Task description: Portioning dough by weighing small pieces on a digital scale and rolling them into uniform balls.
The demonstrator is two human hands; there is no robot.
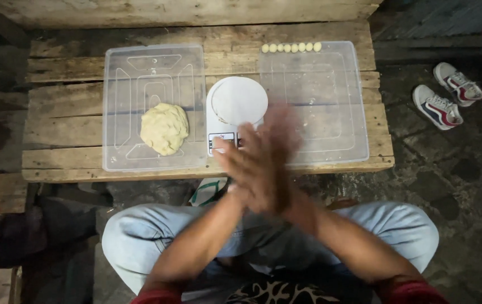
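While our left hand [252, 174] and right hand [275, 152] press palm to palm, blurred, fingers flat, we judge we're rolling a piece; any piece is hidden. Next, the ball row [290, 47]. Dough [164, 128] waits left.

The scene is dimly lit, with the light falling brightest on the wooden table [207, 39] from above. The surrounding floor is left in deep shadow. Faint glare is seen on the clear plastic trays [331, 107]. The pressed hands [263, 163] are smeared by motion blur (the fingers are indistinct). Slight wide-angle bending is noticed at the edges.
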